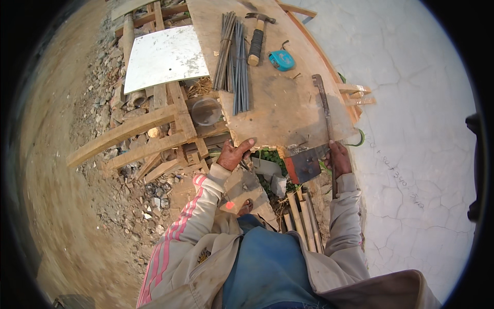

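My left hand (pixel 234 154) is closed at the near edge of the plywood board (pixel 283 103); what its fingers hold is partly hidden, with a dark metal piece just below them. My right hand (pixel 337 158) grips a long steel bar (pixel 321 95) with a hooked head, lying along the board's right side. A dark plate with an orange edge (pixel 304 166) is beside that hand. On the board are bundled steel rods (pixel 239 67), a hammer (pixel 256 44) with a wrapped handle and a teal tape measure (pixel 281 60).
A white panel (pixel 162 56) and wooden timbers (pixel 128 123) lie at the left over rubble and a dirt path (pixel 56 180). A clear round container (pixel 206 110) sits among them. Bamboo poles (pixel 303 219) stand below the board. A cracked white wall (pixel 411 129) runs along the right.
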`<action>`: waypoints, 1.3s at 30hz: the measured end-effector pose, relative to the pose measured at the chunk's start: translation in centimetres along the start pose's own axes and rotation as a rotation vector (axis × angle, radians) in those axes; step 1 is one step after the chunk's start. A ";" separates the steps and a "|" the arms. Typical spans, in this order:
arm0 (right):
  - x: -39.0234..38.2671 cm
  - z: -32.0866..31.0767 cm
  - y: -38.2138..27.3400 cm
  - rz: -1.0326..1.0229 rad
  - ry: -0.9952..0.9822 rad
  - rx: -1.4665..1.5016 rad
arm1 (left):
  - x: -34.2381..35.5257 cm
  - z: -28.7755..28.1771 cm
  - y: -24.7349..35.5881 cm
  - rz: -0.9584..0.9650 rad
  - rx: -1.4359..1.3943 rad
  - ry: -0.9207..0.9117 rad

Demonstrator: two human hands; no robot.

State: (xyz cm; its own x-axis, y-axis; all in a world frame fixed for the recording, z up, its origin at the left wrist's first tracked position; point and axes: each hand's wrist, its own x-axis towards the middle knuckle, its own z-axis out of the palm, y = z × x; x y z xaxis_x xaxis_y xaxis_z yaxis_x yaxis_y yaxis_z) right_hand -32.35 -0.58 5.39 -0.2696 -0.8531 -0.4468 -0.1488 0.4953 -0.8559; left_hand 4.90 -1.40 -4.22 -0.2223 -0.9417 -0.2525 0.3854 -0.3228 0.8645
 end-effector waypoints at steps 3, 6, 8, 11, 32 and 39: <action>-0.4 0.1 0.3 -0.016 0.012 -0.030 | 0.0 -0.2 -0.1 -0.012 0.007 -0.037; -0.7 0.2 0.6 0.079 -0.074 0.055 | 0.0 -0.2 -0.3 0.003 -0.032 -0.058; -0.9 0.3 0.6 0.067 -0.095 0.076 | 0.0 0.1 -0.8 0.036 -0.068 -0.012; -1.3 0.6 0.3 0.018 -0.046 -0.067 | -0.7 0.3 -1.9 0.079 -0.084 0.050; -8.9 2.3 2.3 -0.024 0.160 0.010 | -6.2 -1.1 2.2 -0.090 -0.094 0.143; -15.9 6.7 -4.0 -0.407 0.144 0.474 | -6.0 -3.3 3.4 -0.046 -0.044 0.204</action>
State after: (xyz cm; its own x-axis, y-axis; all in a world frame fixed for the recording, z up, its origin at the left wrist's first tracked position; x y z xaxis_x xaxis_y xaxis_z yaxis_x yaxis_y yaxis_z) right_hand -21.13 9.88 14.17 -0.4097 -0.9108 -0.0508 0.1616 -0.0177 -0.9867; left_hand 10.55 2.79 -1.19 -0.0564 -0.9242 -0.3778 0.4183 -0.3655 0.8315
